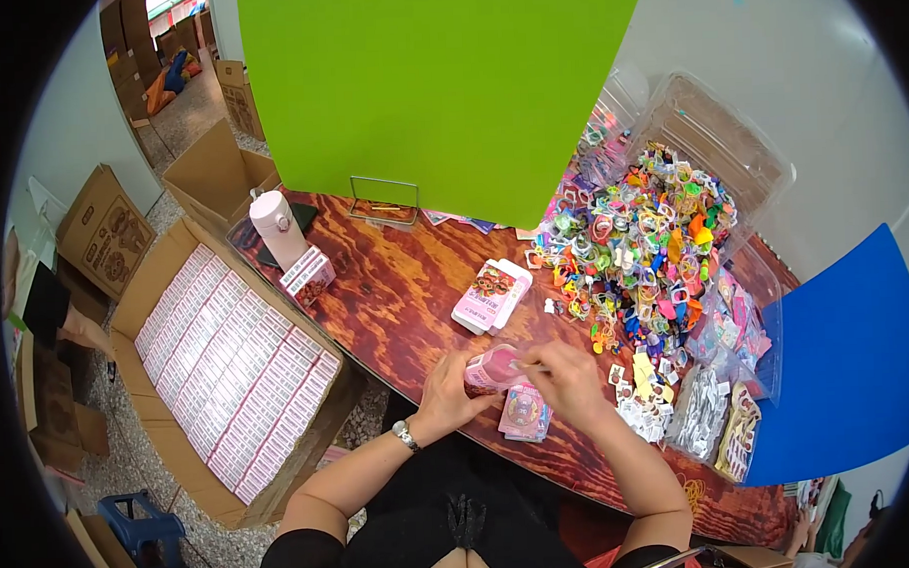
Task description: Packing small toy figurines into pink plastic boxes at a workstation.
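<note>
My left hand (446, 394), with a watch on its wrist, is wrapped round a small pink box (482, 375) just above the table's near edge. At the box's upper end, my right hand (570, 378) has its thumb and fingers pinched together. Something small and whitish or clear shows at those fingertips, too small to name. A stack of pink printed cards (525, 414) lies on the table under and between my hands. Farther back lie flat pink boxes (492, 295) with a picture on the front.
A large carton (157, 435) at left is packed with pink boxes. Small colourful trinkets (663, 237) heap up at right, near clear tubs (715, 135) and bags of white pieces (697, 414). A pale bottle (275, 228) stands at back left. Green (418, 85) and blue panels (838, 371) border the table.
</note>
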`<state>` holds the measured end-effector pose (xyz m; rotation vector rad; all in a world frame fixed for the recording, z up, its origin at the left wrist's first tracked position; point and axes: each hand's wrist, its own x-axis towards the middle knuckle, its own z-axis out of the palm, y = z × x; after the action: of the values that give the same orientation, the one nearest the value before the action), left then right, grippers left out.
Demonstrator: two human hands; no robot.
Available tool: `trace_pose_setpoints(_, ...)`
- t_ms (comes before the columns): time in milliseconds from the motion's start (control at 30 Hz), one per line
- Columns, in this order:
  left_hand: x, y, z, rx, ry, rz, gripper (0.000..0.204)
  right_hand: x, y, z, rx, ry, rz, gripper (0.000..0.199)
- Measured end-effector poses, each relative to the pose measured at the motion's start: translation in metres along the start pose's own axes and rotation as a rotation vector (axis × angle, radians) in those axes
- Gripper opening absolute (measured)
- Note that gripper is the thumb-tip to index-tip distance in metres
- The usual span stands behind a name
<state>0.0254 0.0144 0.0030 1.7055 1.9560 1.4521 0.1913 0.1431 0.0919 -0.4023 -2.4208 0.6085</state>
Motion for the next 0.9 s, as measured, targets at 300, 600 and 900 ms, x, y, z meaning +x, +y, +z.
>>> trace_pose_setpoints(300, -0.004, 0.003, 0.005, 0.063, 0.017, 0.035, 0.078, -0.007, -0.007, 0.016, -0.275, -0.206, -0.056, 0.024)
trace_pose_setpoints(600, -0.008, -0.001, 0.012, -0.036, -0.033, -0.011, 0.080, 0.000, -0.016, 0.009, 0.031, -0.201, 0.124, 0.027)
trace_pose_setpoints(900, -0.003, -0.005, 0.001, -0.138, -0.032, -0.132, 0.078, -0.020, 0.009, -0.002, -0.053, 0.027, 0.042, 0.018)
